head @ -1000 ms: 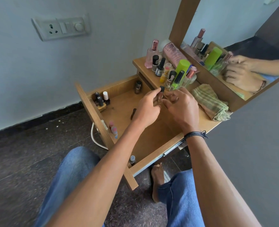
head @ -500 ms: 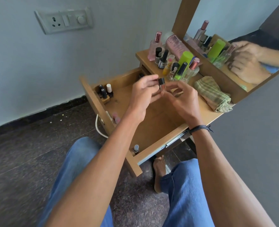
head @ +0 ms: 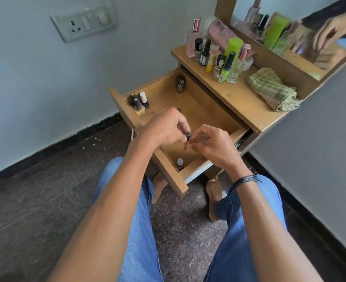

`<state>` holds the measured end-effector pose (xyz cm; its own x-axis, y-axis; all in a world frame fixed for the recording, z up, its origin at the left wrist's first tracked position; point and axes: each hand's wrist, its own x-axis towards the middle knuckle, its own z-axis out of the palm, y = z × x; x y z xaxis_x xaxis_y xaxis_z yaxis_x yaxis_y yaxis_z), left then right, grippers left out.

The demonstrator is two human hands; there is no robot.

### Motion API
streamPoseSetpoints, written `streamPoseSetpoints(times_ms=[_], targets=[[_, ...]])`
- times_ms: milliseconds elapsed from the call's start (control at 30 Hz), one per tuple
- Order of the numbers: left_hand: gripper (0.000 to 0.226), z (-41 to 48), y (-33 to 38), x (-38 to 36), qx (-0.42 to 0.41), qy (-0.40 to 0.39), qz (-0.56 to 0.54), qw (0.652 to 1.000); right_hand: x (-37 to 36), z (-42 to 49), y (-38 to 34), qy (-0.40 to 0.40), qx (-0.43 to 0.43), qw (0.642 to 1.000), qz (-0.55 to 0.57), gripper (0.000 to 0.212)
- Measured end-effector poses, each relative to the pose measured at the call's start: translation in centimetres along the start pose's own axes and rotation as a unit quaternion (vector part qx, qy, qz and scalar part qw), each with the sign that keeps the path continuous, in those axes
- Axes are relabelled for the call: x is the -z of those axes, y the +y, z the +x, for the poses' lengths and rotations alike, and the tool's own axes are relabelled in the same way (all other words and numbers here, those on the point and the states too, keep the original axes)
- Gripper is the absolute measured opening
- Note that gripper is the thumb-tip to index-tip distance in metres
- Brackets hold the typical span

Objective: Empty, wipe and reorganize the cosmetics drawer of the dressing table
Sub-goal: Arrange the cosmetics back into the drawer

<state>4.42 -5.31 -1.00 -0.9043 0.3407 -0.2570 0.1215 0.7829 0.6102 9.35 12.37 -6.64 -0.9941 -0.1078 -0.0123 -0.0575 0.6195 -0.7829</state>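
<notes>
A small nail polish bottle point(head: 187, 136) hung above the open drawer point(head: 200, 165), near its right side wall. The left hand point(head: 167, 129) pinched the bottle's black cap between thumb and fingertips, the other fingers curled in. The glass below the cap was blurred. The right hand point(head: 213, 146) was close beside it with fingers bent toward the bottle; whether they actually gripped it could not be told.

Inside the drawer, three polish bottles point(head: 139, 101) stood together in the left corner by the front panel, one of them white-capped. A dark bottle point(head: 180, 83) stood alone in the far corner, and a pale-capped bottle point(head: 179, 163) stood in the corner nearest the person's knees.

On the dressing table top point(head: 239, 100) a cluster of cosmetics stood near the back left, among them a lime-green tube point(head: 233, 46) and a pink perfume bottle point(head: 192, 40). A folded green checked cloth point(head: 271, 90) lay to their right, under the mirror point(head: 310, 15). A switch and socket plate point(head: 84, 21) sat on the wall.
</notes>
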Motion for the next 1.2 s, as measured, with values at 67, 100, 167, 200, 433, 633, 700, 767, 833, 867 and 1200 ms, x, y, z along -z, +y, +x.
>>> streamPoseSetpoints(times_ms=[67, 100, 167, 200, 433, 633, 700, 767, 833, 867, 1200], targets=[[0.016, -1.1, -0.3, -1.3, 0.021, 0.001, 0.028, 0.999, 0.3, -0.4, 0.3, -0.019, 0.012, 0.999, -0.043, 0.017], [0.015, -1.6, -0.5, -2.0, 0.028, 0.0, 0.048, 0.998, 0.3, -0.5, 0.5, -0.021, 0.014, 0.998, -0.062, 0.019], [0.014, -2.4, -0.6, -3.3, 0.033, 0.009, 0.086, 0.996, 0.1, -0.7, 0.8, -0.011, 0.02, 0.995, -0.101, 0.022], [0.013, -2.5, -0.6, -3.7, 0.033, 0.017, 0.1, 0.994, 0.0, -0.8, 1.1, -0.001, 0.026, 0.993, -0.117, 0.022], [0.021, -2.5, -0.3, -4.7, 0.018, -0.015, 0.132, 0.991, -0.6, -1.0, 2.0, 0.039, 0.056, 0.987, -0.142, 0.02], [0.017, -2.0, -0.1, -4.1, 0.017, -0.06, 0.15, 0.987, -0.9, -0.9, 2.0, 0.048, 0.063, 0.984, -0.16, 0.018], [0.021, -1.9, -0.1, -3.9, 0.017, -0.083, 0.155, 0.984, -1.0, -0.9, 2.0, 0.053, 0.064, 0.983, -0.164, 0.018], [0.032, -1.8, -0.1, -3.7, 0.02, -0.101, 0.168, 0.98, -1.2, -0.8, 2.2, 0.06, 0.062, 0.982, -0.166, 0.018], [0.044, -1.8, 0.1, -3.6, 0.02, -0.114, 0.189, 0.975, -1.3, -0.7, 2.4, 0.065, 0.059, 0.982, -0.167, 0.018], [0.049, -1.9, 0.2, -3.5, 0.019, -0.119, 0.201, 0.972, -1.4, -0.7, 2.4, 0.067, 0.059, 0.981, -0.169, 0.018], [0.06, -2.3, 0.6, -3.5, 0.023, -0.147, 0.234, 0.961, -1.6, -0.7, 2.6, 0.077, 0.067, 0.979, -0.174, 0.019]])
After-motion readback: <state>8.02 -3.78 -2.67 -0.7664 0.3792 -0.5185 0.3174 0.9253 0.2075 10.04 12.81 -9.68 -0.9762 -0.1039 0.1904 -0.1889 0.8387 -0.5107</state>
